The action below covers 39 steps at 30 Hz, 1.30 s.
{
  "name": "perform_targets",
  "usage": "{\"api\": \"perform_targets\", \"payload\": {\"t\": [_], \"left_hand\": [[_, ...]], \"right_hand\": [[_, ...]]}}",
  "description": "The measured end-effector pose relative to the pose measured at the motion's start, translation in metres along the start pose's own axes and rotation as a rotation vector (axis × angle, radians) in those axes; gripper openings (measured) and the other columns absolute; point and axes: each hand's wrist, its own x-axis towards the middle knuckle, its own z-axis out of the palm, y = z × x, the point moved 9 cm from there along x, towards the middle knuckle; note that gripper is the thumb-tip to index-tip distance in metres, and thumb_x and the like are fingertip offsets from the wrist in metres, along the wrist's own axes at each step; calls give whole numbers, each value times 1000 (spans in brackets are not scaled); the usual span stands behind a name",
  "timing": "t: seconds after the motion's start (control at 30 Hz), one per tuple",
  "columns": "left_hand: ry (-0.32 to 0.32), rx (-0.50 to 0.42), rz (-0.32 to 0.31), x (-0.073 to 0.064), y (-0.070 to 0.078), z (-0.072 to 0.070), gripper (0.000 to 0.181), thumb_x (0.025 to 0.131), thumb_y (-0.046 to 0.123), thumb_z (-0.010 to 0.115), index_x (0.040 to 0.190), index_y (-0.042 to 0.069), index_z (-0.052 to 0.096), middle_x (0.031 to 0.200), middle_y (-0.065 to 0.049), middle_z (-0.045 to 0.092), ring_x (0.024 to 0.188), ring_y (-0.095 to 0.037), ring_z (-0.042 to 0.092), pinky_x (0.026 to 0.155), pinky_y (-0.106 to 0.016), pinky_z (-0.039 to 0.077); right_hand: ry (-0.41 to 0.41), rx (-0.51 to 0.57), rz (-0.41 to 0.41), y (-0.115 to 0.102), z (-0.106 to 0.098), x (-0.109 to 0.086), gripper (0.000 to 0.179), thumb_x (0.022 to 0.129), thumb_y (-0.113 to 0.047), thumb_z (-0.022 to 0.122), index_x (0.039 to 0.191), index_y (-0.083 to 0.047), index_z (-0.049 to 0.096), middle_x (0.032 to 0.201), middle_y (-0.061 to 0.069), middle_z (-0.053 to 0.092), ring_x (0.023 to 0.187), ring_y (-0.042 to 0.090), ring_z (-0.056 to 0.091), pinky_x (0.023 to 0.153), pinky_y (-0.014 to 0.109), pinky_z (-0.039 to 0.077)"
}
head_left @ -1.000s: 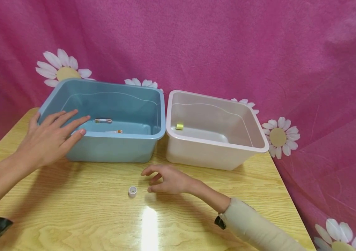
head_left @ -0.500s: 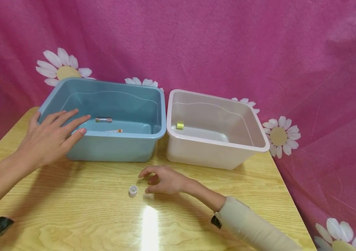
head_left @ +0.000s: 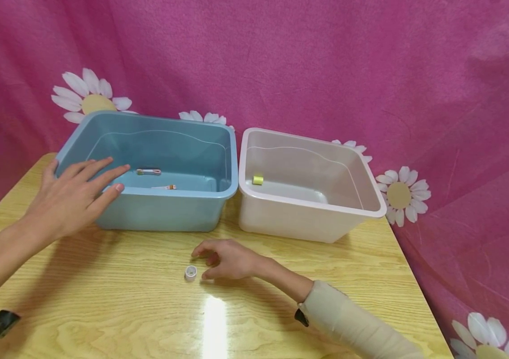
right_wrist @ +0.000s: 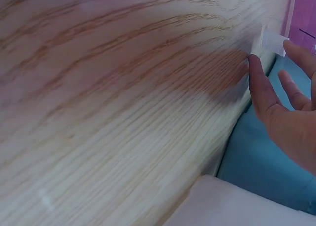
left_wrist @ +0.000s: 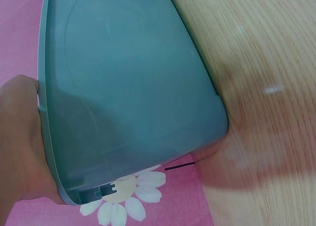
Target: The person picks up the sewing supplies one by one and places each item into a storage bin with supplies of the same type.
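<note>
My left hand (head_left: 68, 197) rests on the near left rim of a blue plastic bin (head_left: 160, 212), fingers spread and stretched over its inside. The left wrist view shows that hand (left_wrist: 22, 142) against the rim of the bin (left_wrist: 128, 87). Just right of a small white hollow cylinder (head_left: 190, 272), my right hand (head_left: 232, 260) hovers low with thumb and fingers loosely curved and apart. It holds nothing. In the right wrist view, the white cylinder (right_wrist: 271, 42) appears close beyond the fingertips of the right hand (right_wrist: 289, 119); whether they touch it cannot be told.
Beside the blue bin stands a pale pink bin (head_left: 299, 219) with a small yellow cylinder (head_left: 257, 180) inside. In the blue bin lie a looped pinkish bundle (head_left: 148, 171) and a small white-and-orange item (head_left: 170, 187). A pink flowered cloth (head_left: 308, 65) hangs behind the wooden table (head_left: 124, 309).
My right hand has moved a little leftward, nearer to the white cylinder. The left hand stays on the bin's rim, and the bins stand where they were.
</note>
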Motion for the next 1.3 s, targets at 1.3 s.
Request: {"api": "perform_targets", "payload": {"t": [1.3], "left_hand": [[33, 2, 14, -1, 1, -2, 49, 104, 38, 49, 148, 18, 50, 147, -21, 47, 126, -49, 44, 100, -78, 14]], "right_hand": [[-54, -102, -73, -18, 16, 14, 16, 88, -13, 78, 102, -17, 72, 92, -14, 61, 85, -1, 54, 78, 13, 47]]}}
